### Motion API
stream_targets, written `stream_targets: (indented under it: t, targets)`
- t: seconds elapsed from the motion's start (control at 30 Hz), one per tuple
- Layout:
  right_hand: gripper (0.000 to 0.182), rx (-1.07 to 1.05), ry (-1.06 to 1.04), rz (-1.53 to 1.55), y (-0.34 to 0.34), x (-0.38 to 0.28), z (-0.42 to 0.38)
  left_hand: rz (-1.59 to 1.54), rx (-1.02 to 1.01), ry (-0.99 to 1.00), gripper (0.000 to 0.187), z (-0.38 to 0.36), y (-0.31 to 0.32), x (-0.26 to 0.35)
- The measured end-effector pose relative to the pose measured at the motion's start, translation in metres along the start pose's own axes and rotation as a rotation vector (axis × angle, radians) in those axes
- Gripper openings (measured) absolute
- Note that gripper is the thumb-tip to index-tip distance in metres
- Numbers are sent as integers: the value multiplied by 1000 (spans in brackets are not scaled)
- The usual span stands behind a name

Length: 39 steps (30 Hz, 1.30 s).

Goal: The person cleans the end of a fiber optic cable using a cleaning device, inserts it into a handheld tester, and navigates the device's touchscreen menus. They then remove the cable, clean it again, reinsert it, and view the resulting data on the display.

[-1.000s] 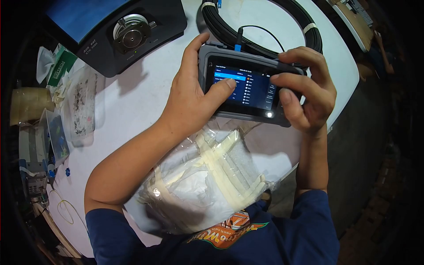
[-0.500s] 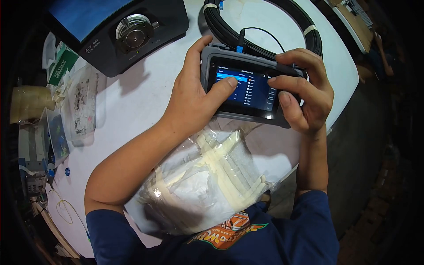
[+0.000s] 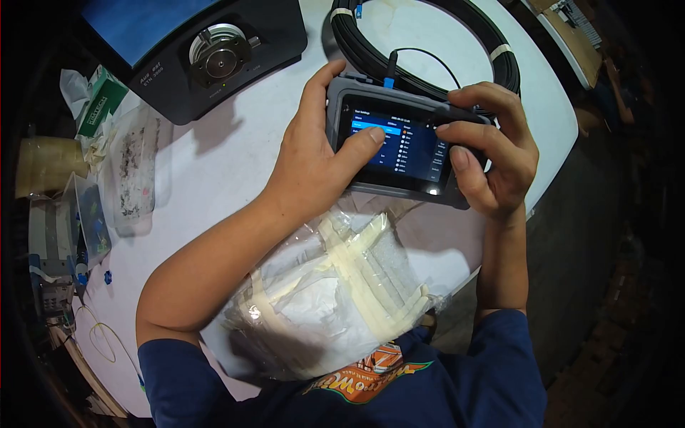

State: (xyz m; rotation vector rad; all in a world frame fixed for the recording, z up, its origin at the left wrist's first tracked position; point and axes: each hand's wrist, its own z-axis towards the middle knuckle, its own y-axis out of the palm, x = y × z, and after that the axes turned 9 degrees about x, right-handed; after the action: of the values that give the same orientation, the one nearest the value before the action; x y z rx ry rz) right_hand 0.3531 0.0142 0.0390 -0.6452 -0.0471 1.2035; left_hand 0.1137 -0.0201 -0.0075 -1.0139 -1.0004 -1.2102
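1. Left hand (image 3: pixel 314 160) holds the left end of the tester (image 3: pixel 410 158); right hand (image 3: pixel 503 153) curls over the other, grip unclear.
2. Tester's above the bench (image 3: pixel 228 167), near the right edge.
3. Probably stiff, light; screen (image 3: pixel 378 158) fragile: grip casing (image 3: pixel 401 195) ends.

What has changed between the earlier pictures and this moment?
The handheld device appears slightly lower in view, perhaps only from camera movement. Nothing was taken hold of or let go: the left hand still grips it, the right hand remains at its right side. The wrapped package stays.
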Motion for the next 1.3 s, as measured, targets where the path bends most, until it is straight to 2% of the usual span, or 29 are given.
stream_targets:
  t: [1.3]
  targets:
    - [18, 21, 9, 20, 3, 4, -4, 55, 6, 5, 81, -1, -2, -4]
